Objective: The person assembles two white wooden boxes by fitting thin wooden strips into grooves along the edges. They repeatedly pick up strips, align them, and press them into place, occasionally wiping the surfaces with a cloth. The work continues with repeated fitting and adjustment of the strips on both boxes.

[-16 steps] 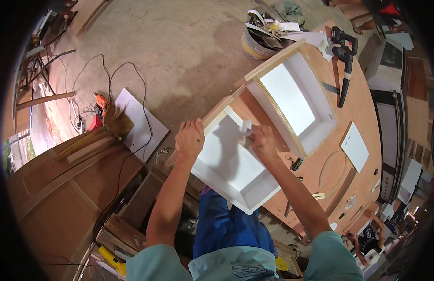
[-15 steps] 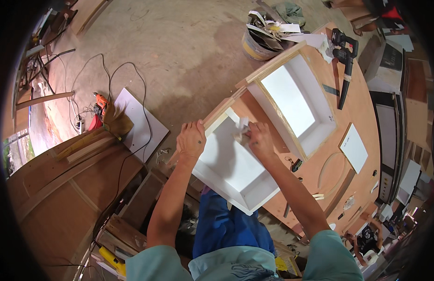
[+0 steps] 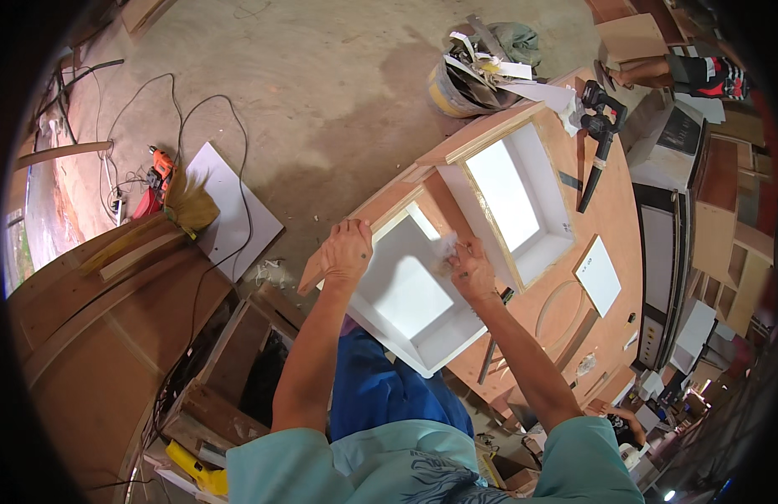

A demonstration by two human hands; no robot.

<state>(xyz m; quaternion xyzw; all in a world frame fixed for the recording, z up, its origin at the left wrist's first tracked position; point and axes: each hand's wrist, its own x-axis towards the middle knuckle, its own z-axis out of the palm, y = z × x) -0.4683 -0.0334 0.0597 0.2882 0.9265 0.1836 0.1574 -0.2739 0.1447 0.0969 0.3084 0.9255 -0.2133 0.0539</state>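
A white-lined wooden drawer lies tilted in front of me at the table's near edge, its open side up. My left hand is closed over the drawer's brown front panel at the left, fingers wrapped on its top edge. A crumpled white rag, blurred by motion, is pinched in my right hand at the drawer's right wall. Just beyond, a second white-lined drawer rests on the wooden tabletop.
A black blower and a white panel lie on the table. A bucket of offcuts stands behind it. On the left are an orange drill, a brush and trailing cords. Another person's legs show at far right.
My right hand has moved the rag slightly nearer to me along the drawer's right wall. My left hand keeps its hold. The view has shifted, and more of another person shows at upper right.
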